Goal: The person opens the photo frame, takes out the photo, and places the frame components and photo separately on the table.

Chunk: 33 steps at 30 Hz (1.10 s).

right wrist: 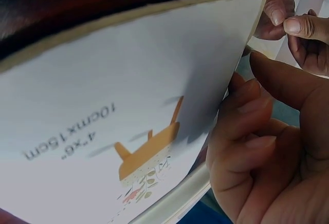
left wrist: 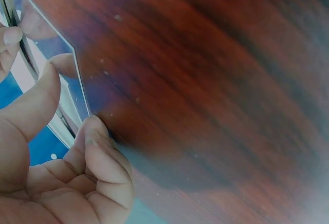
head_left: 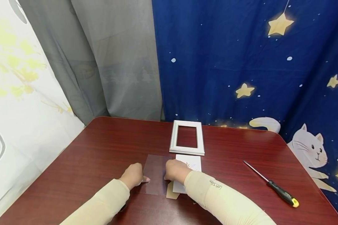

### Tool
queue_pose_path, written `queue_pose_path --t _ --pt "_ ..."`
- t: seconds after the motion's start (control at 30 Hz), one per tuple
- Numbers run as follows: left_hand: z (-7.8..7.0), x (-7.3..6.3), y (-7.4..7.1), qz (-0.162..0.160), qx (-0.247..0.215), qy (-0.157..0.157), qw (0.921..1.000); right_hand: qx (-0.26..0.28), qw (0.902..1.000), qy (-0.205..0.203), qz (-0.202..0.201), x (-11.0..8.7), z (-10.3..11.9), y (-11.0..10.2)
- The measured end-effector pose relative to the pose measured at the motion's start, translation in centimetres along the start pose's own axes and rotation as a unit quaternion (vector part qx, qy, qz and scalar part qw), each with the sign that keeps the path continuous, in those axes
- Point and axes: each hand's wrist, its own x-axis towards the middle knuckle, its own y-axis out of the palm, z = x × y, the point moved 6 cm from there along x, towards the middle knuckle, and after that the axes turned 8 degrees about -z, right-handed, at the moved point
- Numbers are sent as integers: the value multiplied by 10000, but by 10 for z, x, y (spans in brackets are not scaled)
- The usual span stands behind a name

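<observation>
A clear, thin rectangular sheet (head_left: 156,168) spans the space between my two hands. My left hand (head_left: 133,175) pinches its left edge; in the left wrist view the thumb (left wrist: 45,88) meets its own reflection on the sheet's surface. On the opposite edge, my right hand (head_left: 175,170) pinches the sheet with thumb and curled fingers. Beneath my right wrist lies a white insert card (head_left: 196,162), printed "4"x6" 10cmx15cm" with a plant drawing, partly hidden by the sleeve. A tan board (head_left: 172,191) pokes out from under the card.
Behind the card, a white picture frame (head_left: 200,137) with an open middle lies near the table's back edge. A screwdriver (head_left: 281,191) with a black and yellow handle rests at the right. Curtains hang behind the dark red table (head_left: 101,150).
</observation>
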Motion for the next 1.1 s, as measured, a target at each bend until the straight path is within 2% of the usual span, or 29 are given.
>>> queue_pose_path --t 0.23,0.4,0.57,0.73,0.97,1.1 --pt "-2 1 -1 33 -25 49 10000 176 9996 5 -227 -3 -3 -7" --pt "-7 1 -4 -10 -195 100 9998 398 9982 -139 -429 -7 -6 -16" --pt "-18 0 -7 -336 -475 500 9971 707 9935 -424 -783 -10 -13 -21" --pt "-30 -1 -7 -677 -865 790 9908 1003 9832 -655 -1378 -16 -22 -31" --pt "-45 -5 -10 -1018 -1254 1012 9817 1118 9717 -628 -1982 -30 -41 -44" --pt "-51 -5 -7 -1074 -1476 1103 9770 1102 9676 -536 -2205 -38 -54 -49"
